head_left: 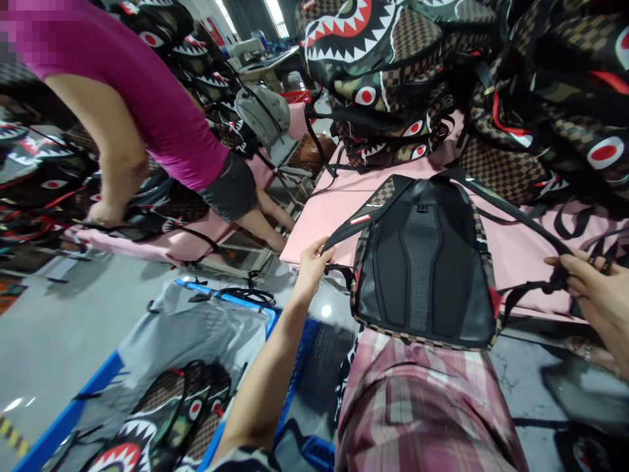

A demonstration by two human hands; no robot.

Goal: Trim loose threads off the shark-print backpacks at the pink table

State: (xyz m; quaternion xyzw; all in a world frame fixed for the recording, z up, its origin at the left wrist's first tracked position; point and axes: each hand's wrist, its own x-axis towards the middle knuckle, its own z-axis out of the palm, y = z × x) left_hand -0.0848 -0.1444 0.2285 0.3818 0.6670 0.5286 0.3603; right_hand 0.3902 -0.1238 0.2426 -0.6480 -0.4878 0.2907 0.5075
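Nearest, a blue bin (pixel 73 410) holds finished shark-print bags. The backpack (pixel 425 262) lies back-panel up at the edge of the pink table (pixel 334 210). Left hand (pixel 310 257) pinches 1 shoulder strap (pixel 358 219); right hand (pixel 597 298) grips the other strap (pixel 521 223); both spread taut. Strap check appears underway, binning outstanding. Beyond, a stack of bags (pixel 393 78); a co-worker's arm (pixel 111 157) at left.

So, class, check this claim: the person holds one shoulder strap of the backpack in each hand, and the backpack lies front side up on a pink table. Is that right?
Not quite. The head view shows the backpack lying back side up: its black padded back panel faces the camera. The rest holds: the left hand and the right hand each hold a shoulder strap, and the backpack lies on the pink table.
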